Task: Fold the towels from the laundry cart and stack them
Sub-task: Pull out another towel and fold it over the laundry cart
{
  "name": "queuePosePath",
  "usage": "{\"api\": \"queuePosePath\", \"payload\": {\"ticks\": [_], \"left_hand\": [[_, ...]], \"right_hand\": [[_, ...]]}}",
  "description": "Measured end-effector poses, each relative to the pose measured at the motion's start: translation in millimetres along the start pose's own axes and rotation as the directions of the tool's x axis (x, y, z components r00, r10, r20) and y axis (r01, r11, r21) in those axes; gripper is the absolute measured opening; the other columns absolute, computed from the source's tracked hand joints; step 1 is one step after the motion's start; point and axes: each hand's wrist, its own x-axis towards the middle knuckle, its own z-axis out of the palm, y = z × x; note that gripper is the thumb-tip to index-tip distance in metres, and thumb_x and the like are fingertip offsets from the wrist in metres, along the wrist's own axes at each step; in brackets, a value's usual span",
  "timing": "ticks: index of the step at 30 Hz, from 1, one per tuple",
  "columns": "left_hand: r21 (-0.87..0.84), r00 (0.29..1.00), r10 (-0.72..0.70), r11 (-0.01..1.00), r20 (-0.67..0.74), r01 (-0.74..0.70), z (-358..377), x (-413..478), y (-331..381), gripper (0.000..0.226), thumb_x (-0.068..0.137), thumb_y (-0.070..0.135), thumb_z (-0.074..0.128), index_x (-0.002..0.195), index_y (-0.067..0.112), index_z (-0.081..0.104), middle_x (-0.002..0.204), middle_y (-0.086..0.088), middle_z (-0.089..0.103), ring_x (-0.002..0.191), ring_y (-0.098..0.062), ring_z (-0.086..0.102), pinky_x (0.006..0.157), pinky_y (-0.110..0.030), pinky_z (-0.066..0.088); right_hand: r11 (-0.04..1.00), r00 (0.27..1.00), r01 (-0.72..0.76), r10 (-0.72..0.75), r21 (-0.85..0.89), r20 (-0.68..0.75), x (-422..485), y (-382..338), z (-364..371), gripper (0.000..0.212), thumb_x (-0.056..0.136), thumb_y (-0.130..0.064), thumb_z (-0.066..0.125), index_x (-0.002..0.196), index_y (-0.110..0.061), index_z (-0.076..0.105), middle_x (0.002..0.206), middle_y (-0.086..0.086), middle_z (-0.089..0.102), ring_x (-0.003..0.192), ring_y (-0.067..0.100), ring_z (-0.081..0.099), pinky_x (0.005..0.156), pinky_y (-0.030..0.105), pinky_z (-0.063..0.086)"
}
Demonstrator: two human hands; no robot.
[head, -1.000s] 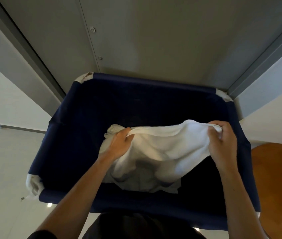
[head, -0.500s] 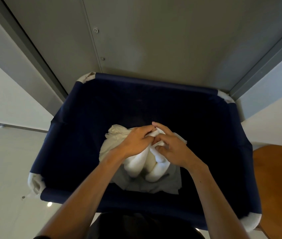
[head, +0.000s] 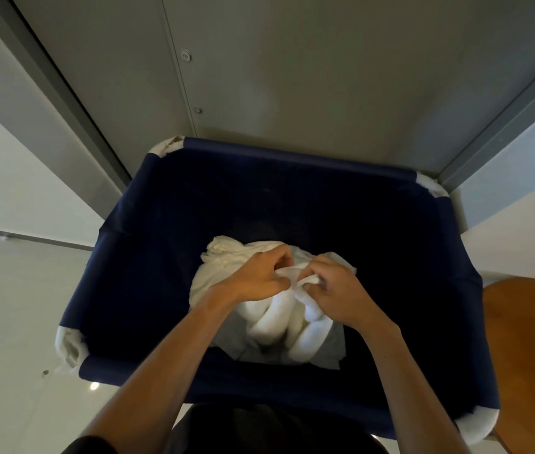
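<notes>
A white towel (head: 274,322) hangs over the middle of the laundry cart (head: 298,157), held up by both hands. The left hand (head: 256,280) and the right hand (head: 336,294) are close together, almost touching. Each one has its fingers curled tight and pinches the top edge of the towel. The towel looks soft and thick. It is doubled over, so it drops down from the hands in two fat, puffy rolls side by side. Under it, at the bottom of the cart, lie more things to fold: a creamy white crumpled cloth (head: 223,263) on the left and a flat greyish cloth (head: 328,352) lower down. The cart is deep, with dark blue sides and white corners. A brown wooden table (head: 531,348) stands just beside the cart on the right.
</notes>
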Motion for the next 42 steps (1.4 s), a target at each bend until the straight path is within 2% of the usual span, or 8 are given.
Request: {"api": "queuePosePath", "payload": {"ticks": [4, 8, 15, 20, 24, 31, 36, 42], "left_hand": [[0.119, 0.995, -0.09, 0.989, 0.048, 0.084, 0.1, 2.6, -25.0, 0.025, 0.084, 0.01, 0.064, 0.096, 0.022, 0.046, 0.087, 0.006, 0.052, 0.08, -0.011, 0.051, 0.073, -0.029, 0.046], [0.31, 0.97, -0.229, 0.931, 0.08, 0.195, 6.8, -5.4, -63.5, 0.021, 0.09, 0.016, 0.059, 0.093, 0.026, 0.041, 0.082, 0.006, 0.05, 0.079, -0.016, 0.053, 0.061, -0.023, 0.038], [0.323, 0.936, -0.344, 0.88, -0.075, 0.349, 7.2, -26.3, -95.0, 0.02, 0.095, 0.009, 0.048, 0.114, 0.013, 0.053, 0.098, 0.0, 0.055, 0.086, -0.017, 0.052, 0.07, -0.027, 0.04], [0.26, 0.869, -0.316, 0.865, -0.381, 0.428, -7.3, -32.7, -96.0, 0.017, 0.092, -0.004, 0.042, 0.104, 0.005, 0.051, 0.096, -0.013, 0.059, 0.085, -0.028, 0.06, 0.066, -0.035, 0.047], [0.237, 0.807, -0.363, 0.827, -0.465, 0.509, -22.2, -32.3, -87.0, 0.022, 0.093, -0.002, 0.04, 0.113, 0.001, 0.048, 0.099, -0.015, 0.06, 0.082, -0.03, 0.06, 0.063, -0.035, 0.044], [0.175, 0.823, -0.418, 0.842, -0.385, 0.51, -21.1, -20.9, -71.8, 0.032, 0.101, 0.019, 0.034, 0.121, -0.001, 0.048, 0.094, -0.018, 0.062, 0.075, -0.03, 0.059, 0.06, -0.034, 0.043], [0.2, 0.856, -0.384, 0.862, -0.346, 0.467, -13.7, -10.7, -49.4, 0.043, 0.102, 0.035, 0.03, 0.081, 0.006, 0.054, 0.08, -0.015, 0.065, 0.067, -0.03, 0.06, 0.068, -0.046, 0.055], [0.043, 0.88, -0.425, 0.896, -0.213, 0.443, 4.8, -2.1, -17.4, 0.025, 0.103, 0.029, 0.037, 0.095, 0.011, 0.052, 0.096, -0.016, 0.062, 0.069, -0.014, 0.052, 0.059, -0.023, 0.034]], "right_hand": [[0.995, 0.99, 0.059, -0.048, 0.08, -0.135, -9.0, -3.2, -14.9, 0.016, 0.084, 0.003, 0.058, 0.082, -0.011, 0.065, 0.092, -0.006, 0.058, 0.087, 0.005, 0.056, 0.074, 0.01, 0.043], [0.978, 0.963, 0.133, -0.089, 0.161, -0.255, -20.7, -6.0, -35.5, 0.015, 0.081, 0.001, 0.059, 0.08, -0.013, 0.065, 0.089, -0.011, 0.06, 0.09, 0.007, 0.059, 0.077, 0.01, 0.044], [0.954, 0.912, 0.207, -0.108, 0.217, -0.395, -29.0, -3.3, -59.6, 0.015, 0.078, -0.004, 0.055, 0.083, -0.015, 0.064, 0.091, -0.009, 0.062, 0.093, 0.009, 0.06, 0.08, 0.011, 0.044], [0.98, 0.896, -0.007, 0.095, 0.199, -0.434, -23.6, 13.0, -53.8, 0.025, 0.087, -0.001, 0.058, 0.081, -0.026, 0.06, 0.096, -0.014, 0.059, 0.089, -0.003, 0.057, 0.073, 0.002, 0.039], [0.971, 0.823, -0.188, 0.237, 0.147, -0.516, -16.8, 28.0, -43.0, 0.014, 0.088, -0.001, 0.054, 0.085, -0.014, 0.057, 0.116, 0.003, 0.047, 0.088, 0.004, 0.049, 0.065, -0.003, 0.036], [0.872, 0.747, -0.415, 0.489, 0.257, -0.45, -18.4, 34.7, -45.2, 0.016, 0.091, -0.007, 0.046, 0.104, -0.009, 0.056, 0.094, 0.001, 0.053, 0.072, 0.003, 0.046, 0.056, 0.016, 0.032], [0.845, 0.756, -0.439, 0.532, 0.307, -0.382, -8.6, 22.0, -30.4, 0.011, 0.09, -0.01, 0.051, 0.098, -0.009, 0.058, 0.081, -0.006, 0.054, 0.069, 0.005, 0.049, 0.055, 0.02, 0.036], [0.879, 0.846, -0.384, 0.458, 0.283, -0.274, 3.0, -3.1, -0.7, 0.011, 0.087, -0.01, 0.054, 0.088, -0.002, 0.062, 0.075, 0.005, 0.061, 0.064, 0.013, 0.054, 0.051, 0.016, 0.039]]}}
